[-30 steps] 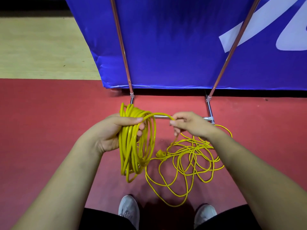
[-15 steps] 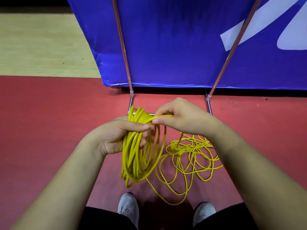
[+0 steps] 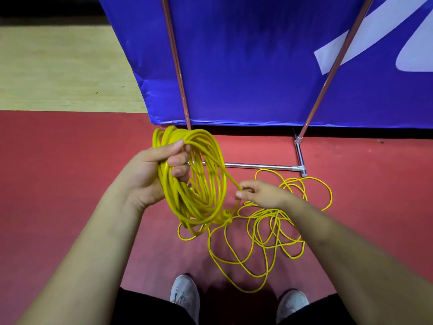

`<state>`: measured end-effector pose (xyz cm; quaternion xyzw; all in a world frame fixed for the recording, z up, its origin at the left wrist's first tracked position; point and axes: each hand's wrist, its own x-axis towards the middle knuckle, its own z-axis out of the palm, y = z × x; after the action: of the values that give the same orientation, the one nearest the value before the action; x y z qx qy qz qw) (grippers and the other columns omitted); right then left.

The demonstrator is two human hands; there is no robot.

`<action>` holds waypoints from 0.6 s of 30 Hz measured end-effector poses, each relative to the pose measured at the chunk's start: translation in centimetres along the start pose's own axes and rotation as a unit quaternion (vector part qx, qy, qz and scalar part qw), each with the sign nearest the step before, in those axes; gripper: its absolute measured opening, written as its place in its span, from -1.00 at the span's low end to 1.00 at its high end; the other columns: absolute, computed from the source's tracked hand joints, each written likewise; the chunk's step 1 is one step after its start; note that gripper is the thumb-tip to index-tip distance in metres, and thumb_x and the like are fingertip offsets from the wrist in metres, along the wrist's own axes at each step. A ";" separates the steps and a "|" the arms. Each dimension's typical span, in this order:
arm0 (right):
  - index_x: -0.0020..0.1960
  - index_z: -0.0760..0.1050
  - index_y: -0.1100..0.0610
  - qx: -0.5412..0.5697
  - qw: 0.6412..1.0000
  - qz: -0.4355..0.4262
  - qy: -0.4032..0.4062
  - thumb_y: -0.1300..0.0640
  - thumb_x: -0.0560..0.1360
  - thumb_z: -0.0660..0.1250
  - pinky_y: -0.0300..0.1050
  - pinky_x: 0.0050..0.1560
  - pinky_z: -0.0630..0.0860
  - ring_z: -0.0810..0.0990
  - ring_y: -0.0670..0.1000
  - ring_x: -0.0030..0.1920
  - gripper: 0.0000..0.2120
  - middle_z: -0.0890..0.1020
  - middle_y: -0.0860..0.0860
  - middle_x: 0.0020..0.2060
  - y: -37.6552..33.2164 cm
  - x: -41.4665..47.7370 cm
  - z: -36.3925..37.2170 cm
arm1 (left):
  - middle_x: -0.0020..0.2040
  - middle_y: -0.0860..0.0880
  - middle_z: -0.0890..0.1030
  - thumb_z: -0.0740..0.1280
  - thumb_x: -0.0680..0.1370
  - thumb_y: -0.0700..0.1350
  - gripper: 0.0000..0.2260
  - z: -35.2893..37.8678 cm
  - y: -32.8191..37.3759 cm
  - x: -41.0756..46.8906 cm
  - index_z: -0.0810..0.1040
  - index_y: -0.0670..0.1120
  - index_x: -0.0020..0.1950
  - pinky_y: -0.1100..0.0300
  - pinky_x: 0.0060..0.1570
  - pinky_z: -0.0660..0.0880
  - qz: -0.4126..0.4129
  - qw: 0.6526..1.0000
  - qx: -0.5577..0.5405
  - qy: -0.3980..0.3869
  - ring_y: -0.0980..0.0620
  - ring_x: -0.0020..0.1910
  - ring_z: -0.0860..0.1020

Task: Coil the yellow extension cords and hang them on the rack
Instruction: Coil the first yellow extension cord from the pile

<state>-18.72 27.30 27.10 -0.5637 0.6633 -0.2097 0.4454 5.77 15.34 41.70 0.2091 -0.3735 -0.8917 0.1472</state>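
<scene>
— What has moved?
— My right hand (image 3: 262, 194) came down from the top of the coil (image 3: 203, 184). Now its fingertips pinch one strand (image 3: 231, 181) that leaves the coil.
— And the left hand (image 3: 152, 174)?
— It grips the coil, thumb over the top, fingers curled through the loops. The loose cord (image 3: 269, 231) lies tangled on the floor (image 3: 70, 184), near the rack (image 3: 257, 165).

Left hand (image 3: 150, 174) grips coil (image 3: 199, 179); right hand (image 3: 262, 193) pinches strand (image 3: 230, 179).
</scene>
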 end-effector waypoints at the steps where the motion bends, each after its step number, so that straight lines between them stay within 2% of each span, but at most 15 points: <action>1: -0.17 0.51 0.08 0.004 1.000 0.016 0.025 0.13 0.60 0.28 -0.20 -0.27 0.31 0.37 -0.15 -0.34 -0.83 0.46 -0.16 -0.40 0.0 0.5 0.3 | -0.47 0.08 0.38 0.54 0.31 -0.07 -0.74 -0.1 0.1 -0.1 0.55 -0.14 -0.14 0.26 -0.36 0.32 0.006 1.000 -0.006 -0.001 0.14 -0.53 0.38; 3: -0.19 0.52 0.15 0.088 0.988 0.019 0.126 0.18 0.60 0.26 -0.08 -0.15 0.41 0.47 0.00 -0.26 -0.80 0.56 0.03 -0.33 -1.8 1.1 0.2 | -0.47 0.07 0.38 0.51 0.33 -0.07 -0.74 -0.3 0.2 -0.1 0.53 -0.15 -0.13 0.29 -0.40 0.37 0.011 1.000 -0.012 0.003 0.13 -0.52 0.38; 4: -0.17 0.51 0.16 0.175 0.967 0.003 0.185 0.19 0.61 0.24 0.00 -0.10 0.47 0.52 0.05 -0.23 -0.80 0.55 0.09 -0.33 -3.4 1.0 -0.4 | -0.46 0.07 0.38 0.50 0.33 -0.07 -0.75 -0.4 0.2 -0.1 0.52 -0.15 -0.12 0.28 -0.40 0.39 0.013 1.000 -0.011 0.010 0.13 -0.52 0.39; 5: -0.14 0.49 0.16 0.278 0.933 -0.029 0.227 0.19 0.62 0.21 0.03 -0.05 0.52 0.55 0.08 -0.23 -0.82 0.51 0.10 -0.35 -4.8 0.7 -1.4 | -0.46 0.07 0.38 0.48 0.34 -0.07 -0.75 -0.6 0.3 -0.2 0.51 -0.14 -0.12 0.27 -0.39 0.39 0.016 1.000 -0.006 0.016 0.13 -0.51 0.39; 7: -0.07 0.47 0.16 0.443 0.857 -0.095 0.243 0.14 0.63 0.16 0.01 -0.04 0.55 0.56 0.11 -0.29 -0.83 0.42 0.07 -0.41 -6.2 -0.3 -3.4 | -0.45 0.08 0.37 0.48 0.33 -0.04 -0.76 -0.9 0.7 -0.4 0.52 -0.12 -0.13 0.22 -0.31 0.34 0.021 0.999 0.013 0.023 0.13 -0.50 0.38; 8: -0.08 0.48 0.14 0.454 0.852 -0.087 0.246 0.09 0.63 0.16 0.01 -0.12 0.55 0.54 0.11 -0.34 -0.80 0.40 0.07 -0.45 -5.9 -0.8 -4.0 | -0.45 0.08 0.38 0.49 0.33 -0.04 -0.75 -1.1 0.9 -0.5 0.52 -0.12 -0.13 0.20 -0.28 0.32 0.023 0.999 0.025 0.025 0.12 -0.49 0.38; 10: -0.18 0.54 0.07 0.326 0.904 -0.018 0.277 0.05 0.63 0.19 -0.04 -0.31 0.44 0.44 0.06 -0.44 -0.73 0.36 0.03 -0.52 -4.1 -1.7 -3.9 | -0.44 0.07 0.38 0.52 0.30 -0.03 -0.73 -1.3 0.8 -0.6 0.53 -0.11 -0.14 0.20 -0.29 0.35 0.021 0.998 0.040 0.032 0.11 -0.49 0.39; 11: -0.21 0.54 0.07 0.297 0.911 -0.007 0.286 0.06 0.63 0.20 -0.08 -0.35 0.35 0.36 0.02 -0.46 -0.71 0.32 -0.02 -0.55 -3.6 -1.9 -3.7 | -0.44 0.06 0.39 0.54 0.27 -0.04 -0.72 -1.3 0.6 -0.5 0.54 -0.11 -0.15 0.22 -0.34 0.40 0.018 0.998 0.043 0.033 0.10 -0.49 0.40; 13: -0.16 0.50 0.11 0.360 0.891 -0.047 0.273 0.08 0.62 0.21 -0.13 -0.38 0.25 0.20 -0.03 -0.47 -0.77 0.25 -0.06 -0.54 -4.8 -2.0 -3.8 | -0.44 0.05 0.39 0.57 0.24 -0.05 -0.69 -1.1 0.4 -0.4 0.54 -0.12 -0.17 0.24 -0.39 0.44 0.009 0.998 0.041 0.048 0.08 -0.49 0.40; 15: -0.13 0.46 0.12 0.390 0.871 -0.104 0.279 0.07 0.62 0.21 -0.15 -0.40 0.19 0.13 -0.04 -0.44 -0.80 0.21 -0.08 -0.52 -7.1 -2.2 -4.8 | -0.44 0.05 0.39 0.56 0.23 -0.05 -0.69 -1.2 0.3 -0.3 0.53 -0.12 -0.17 0.24 -0.41 0.44 0.004 0.998 0.033 0.061 0.09 -0.49 0.40; 18: -0.17 0.47 0.12 0.358 0.877 -0.085 0.308 0.08 0.63 0.19 -0.12 -0.39 0.09 0.12 -0.06 -0.46 -0.77 0.21 -0.08 -0.53 -7.1 -2.5 -5.3 | -0.43 0.06 0.39 0.57 0.23 -0.03 -0.65 -0.9 0.3 -0.1 0.52 -0.11 -0.15 0.23 -0.38 0.43 0.003 0.998 0.027 0.059 0.09 -0.48 0.41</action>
<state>-19.21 26.50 36.25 -0.3267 0.5959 -0.6331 0.3705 6.36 14.64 41.32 0.2640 -0.3890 -0.8669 0.1655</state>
